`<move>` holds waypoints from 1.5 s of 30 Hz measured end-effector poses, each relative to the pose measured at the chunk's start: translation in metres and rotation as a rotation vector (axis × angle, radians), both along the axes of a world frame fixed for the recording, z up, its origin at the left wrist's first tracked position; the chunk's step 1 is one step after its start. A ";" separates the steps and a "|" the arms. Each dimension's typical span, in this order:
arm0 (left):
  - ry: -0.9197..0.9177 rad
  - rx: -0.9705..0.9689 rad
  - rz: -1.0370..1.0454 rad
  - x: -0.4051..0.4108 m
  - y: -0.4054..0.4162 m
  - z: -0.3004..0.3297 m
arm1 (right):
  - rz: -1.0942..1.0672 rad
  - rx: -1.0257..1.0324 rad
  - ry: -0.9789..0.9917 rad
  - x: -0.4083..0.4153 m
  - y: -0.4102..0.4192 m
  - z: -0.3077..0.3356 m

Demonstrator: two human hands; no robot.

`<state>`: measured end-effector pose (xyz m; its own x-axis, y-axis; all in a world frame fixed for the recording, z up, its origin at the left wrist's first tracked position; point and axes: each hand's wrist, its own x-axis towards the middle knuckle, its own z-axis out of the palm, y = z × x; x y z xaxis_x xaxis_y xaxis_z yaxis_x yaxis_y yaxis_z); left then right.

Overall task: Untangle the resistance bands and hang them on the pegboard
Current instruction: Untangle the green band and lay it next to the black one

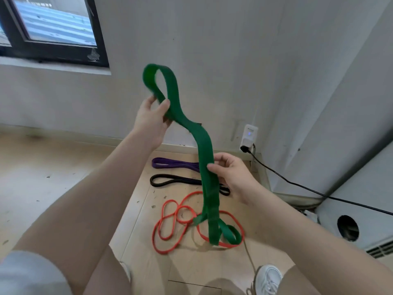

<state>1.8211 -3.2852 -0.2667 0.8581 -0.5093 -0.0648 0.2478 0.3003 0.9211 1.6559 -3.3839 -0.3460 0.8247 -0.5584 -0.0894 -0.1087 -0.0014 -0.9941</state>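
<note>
A wide green resistance band (204, 145) hangs in front of me, twisted, its top loop raised toward the wall and its lower end curled on the floor. My left hand (152, 120) pinches it just under the top loop. My right hand (231, 175) holds the band lower down, thumb and fingers round its edge. On the wooden floor lie a purple band (170, 163), a black band (170, 180) and a thin red band (170, 222) in tangled loops under the green one's end. No pegboard is in view.
A grey wall stands ahead with a dark-framed window (53, 28) at the upper left. A white plug-in device (249, 137) with a black cable (297, 184) sits by the skirting. A grey cabinet (350, 209) stands at right. My white shoe (268, 277) is below.
</note>
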 end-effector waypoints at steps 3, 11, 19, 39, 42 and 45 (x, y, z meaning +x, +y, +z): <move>-0.353 0.834 -0.120 -0.007 0.006 -0.041 | -0.216 -0.026 0.023 0.023 -0.003 0.021; -0.210 0.313 -0.326 -0.052 0.020 -0.109 | -0.399 0.340 -0.136 0.077 0.009 0.052; -0.515 0.171 -0.066 -0.052 0.006 -0.058 | -0.324 0.425 -0.417 0.070 -0.005 0.087; -0.477 0.375 -0.213 -0.072 0.006 -0.032 | -0.432 -0.042 -0.233 0.045 0.009 0.069; -0.541 0.450 -0.243 -0.067 0.013 -0.045 | -0.267 0.045 -0.200 0.044 0.014 0.053; -0.683 0.586 -0.198 -0.057 0.014 -0.038 | -0.083 -0.151 -0.125 0.030 0.009 0.052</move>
<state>1.7642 -3.2707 -0.3043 0.7055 -0.6968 0.1293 -0.4083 -0.2504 0.8778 1.6856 -3.3751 -0.2937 0.7748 -0.6241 0.1007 0.0095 -0.1478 -0.9890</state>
